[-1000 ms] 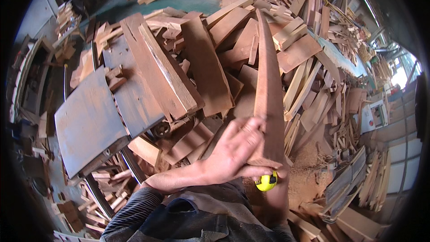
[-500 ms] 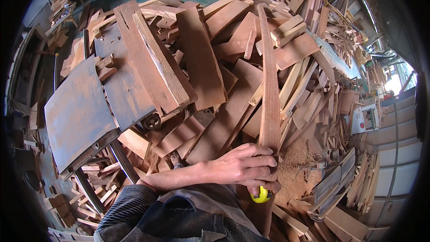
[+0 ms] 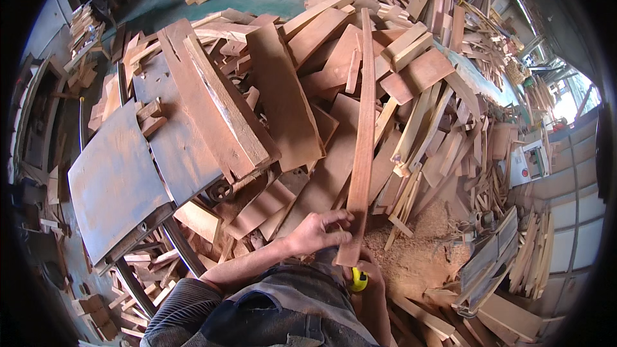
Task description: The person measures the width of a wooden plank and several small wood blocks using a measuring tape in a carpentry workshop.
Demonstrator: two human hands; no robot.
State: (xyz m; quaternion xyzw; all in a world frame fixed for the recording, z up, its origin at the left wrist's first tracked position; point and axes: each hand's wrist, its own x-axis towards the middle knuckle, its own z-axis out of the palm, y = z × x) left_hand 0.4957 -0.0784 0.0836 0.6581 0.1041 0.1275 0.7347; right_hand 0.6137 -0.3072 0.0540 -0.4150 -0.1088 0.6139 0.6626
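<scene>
Head camera view: the left hand (image 3: 312,236) has its fingers apart and a bit bent, right by the near end of a long brown wood strip (image 3: 364,141); I can't tell if they touch it. The right hand (image 3: 372,267) is partly hidden behind that end, with a yellow tape measure (image 3: 360,281) at it, so I can't tell how its fingers close. The strip reaches away over the wood pile (image 3: 286,103), past the right edge of the grey metal desk (image 3: 122,173). Boards (image 3: 193,87) lie along that right edge, and small blocks (image 3: 151,115) sit near the far left edge. Sawdust (image 3: 418,254) lies farther right. The strip looks already cut thin; no tape shows pulled out along it. How much is left, I can't tell.
</scene>
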